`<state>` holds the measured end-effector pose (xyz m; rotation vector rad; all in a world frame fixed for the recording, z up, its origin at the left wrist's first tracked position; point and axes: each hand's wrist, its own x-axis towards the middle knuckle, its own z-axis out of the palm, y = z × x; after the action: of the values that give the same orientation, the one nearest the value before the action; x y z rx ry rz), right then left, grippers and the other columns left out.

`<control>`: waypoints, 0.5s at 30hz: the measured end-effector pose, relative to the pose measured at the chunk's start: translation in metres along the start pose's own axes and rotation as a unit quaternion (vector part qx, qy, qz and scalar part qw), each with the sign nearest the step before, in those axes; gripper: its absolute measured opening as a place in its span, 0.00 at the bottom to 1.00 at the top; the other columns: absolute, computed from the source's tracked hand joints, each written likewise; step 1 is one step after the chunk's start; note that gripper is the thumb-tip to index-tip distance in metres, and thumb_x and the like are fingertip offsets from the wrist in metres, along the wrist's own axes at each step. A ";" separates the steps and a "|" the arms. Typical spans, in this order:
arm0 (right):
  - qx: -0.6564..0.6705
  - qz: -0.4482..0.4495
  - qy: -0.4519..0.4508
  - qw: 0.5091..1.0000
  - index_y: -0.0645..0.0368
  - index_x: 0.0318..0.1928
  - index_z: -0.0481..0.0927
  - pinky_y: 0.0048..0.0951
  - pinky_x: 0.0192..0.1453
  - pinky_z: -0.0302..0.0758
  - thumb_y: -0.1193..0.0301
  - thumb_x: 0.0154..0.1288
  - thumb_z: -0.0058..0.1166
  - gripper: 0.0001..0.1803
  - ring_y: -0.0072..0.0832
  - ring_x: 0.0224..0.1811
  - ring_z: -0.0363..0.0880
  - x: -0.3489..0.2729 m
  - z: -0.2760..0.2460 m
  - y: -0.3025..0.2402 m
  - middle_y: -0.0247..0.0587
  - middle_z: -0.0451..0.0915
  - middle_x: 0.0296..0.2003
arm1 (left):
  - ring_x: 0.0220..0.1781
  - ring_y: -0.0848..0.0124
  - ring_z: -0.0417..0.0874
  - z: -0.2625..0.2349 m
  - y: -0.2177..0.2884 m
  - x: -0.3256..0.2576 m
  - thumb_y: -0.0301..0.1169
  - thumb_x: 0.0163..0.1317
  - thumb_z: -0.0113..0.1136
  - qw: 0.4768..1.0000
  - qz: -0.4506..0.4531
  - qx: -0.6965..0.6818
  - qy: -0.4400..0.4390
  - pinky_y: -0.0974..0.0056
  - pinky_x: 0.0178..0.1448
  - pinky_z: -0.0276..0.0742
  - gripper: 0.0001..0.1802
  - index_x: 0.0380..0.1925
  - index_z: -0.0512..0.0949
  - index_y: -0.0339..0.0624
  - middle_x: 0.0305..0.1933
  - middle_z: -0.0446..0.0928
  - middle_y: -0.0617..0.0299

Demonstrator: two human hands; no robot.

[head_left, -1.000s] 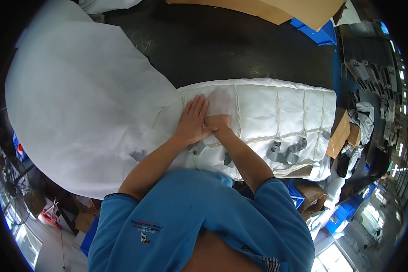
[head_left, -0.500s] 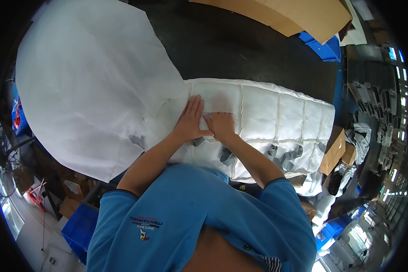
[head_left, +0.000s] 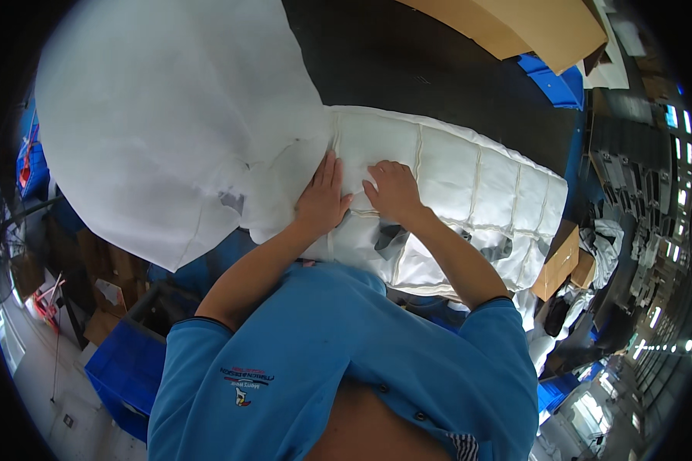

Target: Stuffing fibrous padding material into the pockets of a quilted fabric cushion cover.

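A white quilted fabric panel (head_left: pixel 450 173), sewn into rows of padded sections, lies across the dark table in front of me. Joined to its left end, or lying over it, is a large smooth white sheet (head_left: pixel 169 115); I cannot tell which. My left hand (head_left: pixel 323 198) rests flat near that meeting line, fingers together and pointing away, thumb apart. On the first padded section sits my right hand (head_left: pixel 396 192), fingers slightly bent, thumb out to the side, gripping nothing. Grey patches (head_left: pixel 390 238) show along the panel's near side, partly behind my right forearm.
Beyond the panel is a dark tabletop (head_left: pixel 377 61). A cardboard box (head_left: pixel 527 27) and a blue bin (head_left: pixel 553 81) stand at the far right. Another carton (head_left: pixel 557 261) and heaped white cloth are right of the panel. A blue crate (head_left: pixel 127 376) stands on the floor at lower left.
The panel and white sheet have shifted away from me. My right hand has moved right, away from my left hand, which stays flat near the meeting line.
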<state>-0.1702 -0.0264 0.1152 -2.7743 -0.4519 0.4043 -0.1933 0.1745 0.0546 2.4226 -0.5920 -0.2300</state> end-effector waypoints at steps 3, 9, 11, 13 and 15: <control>0.204 0.050 -0.014 0.978 0.62 0.51 0.83 0.42 0.57 0.78 0.59 0.67 0.55 0.21 0.50 0.55 0.79 0.031 0.016 0.016 0.53 0.82 0.51 | 0.83 0.45 0.50 0.007 0.011 -0.006 0.49 0.66 0.59 0.995 0.020 0.090 0.033 0.47 0.83 0.48 0.49 0.75 0.53 0.25 0.81 0.48 0.37; 0.200 0.124 -0.130 0.963 0.62 0.42 0.86 0.40 0.53 0.79 0.54 0.67 0.55 0.22 0.49 0.45 0.84 0.053 -0.022 0.014 0.54 0.86 0.41 | 0.84 0.45 0.44 0.014 0.013 -0.022 0.50 0.68 0.56 0.996 -0.083 0.028 0.002 0.46 0.83 0.47 0.50 0.76 0.47 0.26 0.83 0.42 0.39; 0.206 0.124 -0.199 0.950 0.63 0.39 0.87 0.39 0.52 0.79 0.53 0.68 0.55 0.23 0.47 0.42 0.84 0.061 -0.014 0.016 0.52 0.86 0.37 | 0.84 0.46 0.43 0.013 0.013 -0.026 0.51 0.69 0.56 0.995 -0.097 0.012 -0.014 0.46 0.83 0.47 0.51 0.77 0.44 0.28 0.83 0.39 0.40; 0.212 0.127 -0.264 0.932 0.63 0.37 0.87 0.37 0.50 0.79 0.51 0.69 0.54 0.24 0.44 0.40 0.85 0.074 -0.006 0.019 0.50 0.86 0.34 | 0.85 0.47 0.42 0.013 0.012 -0.028 0.51 0.69 0.55 0.996 -0.090 0.007 -0.006 0.47 0.83 0.47 0.51 0.77 0.45 0.28 0.84 0.39 0.41; 0.439 0.255 -0.351 0.787 0.64 0.35 0.86 0.34 0.45 0.78 0.53 0.69 0.58 0.23 0.33 0.33 0.81 0.086 0.002 0.015 0.47 0.84 0.30 | 0.85 0.47 0.42 0.012 0.013 -0.030 0.51 0.69 0.55 0.996 -0.086 0.004 0.001 0.48 0.84 0.48 0.50 0.77 0.45 0.29 0.84 0.38 0.42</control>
<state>-0.0890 -0.0097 0.0893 -1.6922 0.3260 1.3782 -0.2284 0.1727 0.0539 2.4822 -0.3826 -0.2967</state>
